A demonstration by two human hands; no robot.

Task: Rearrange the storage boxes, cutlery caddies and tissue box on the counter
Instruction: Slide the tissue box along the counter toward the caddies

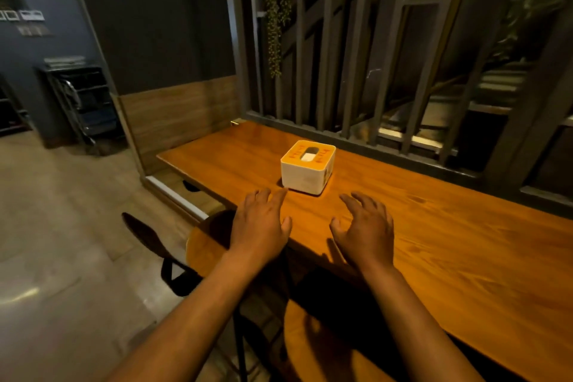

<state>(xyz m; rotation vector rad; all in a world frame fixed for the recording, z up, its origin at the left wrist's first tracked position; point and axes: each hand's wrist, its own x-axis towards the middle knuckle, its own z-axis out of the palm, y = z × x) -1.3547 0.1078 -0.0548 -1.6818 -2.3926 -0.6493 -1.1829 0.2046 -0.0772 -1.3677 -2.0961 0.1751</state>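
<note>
A square white tissue box (307, 172) with an orange-patterned top and an oval slot stands on the wooden counter (449, 226), near its left end. My left hand (262, 222) hovers just in front of the box's near left corner, fingers spread, holding nothing. Its fingertips almost reach the box. My right hand (366, 228) is held over the counter in front of the box and a little to the right, fingers apart and curled, empty. No storage boxes or cutlery caddies are in view.
A metal window grille (356, 56) runs along the counter's far edge. Round wooden stools (204, 245) stand below the near edge. A dark shelf rack (83, 102) stands at the far left across the tiled floor.
</note>
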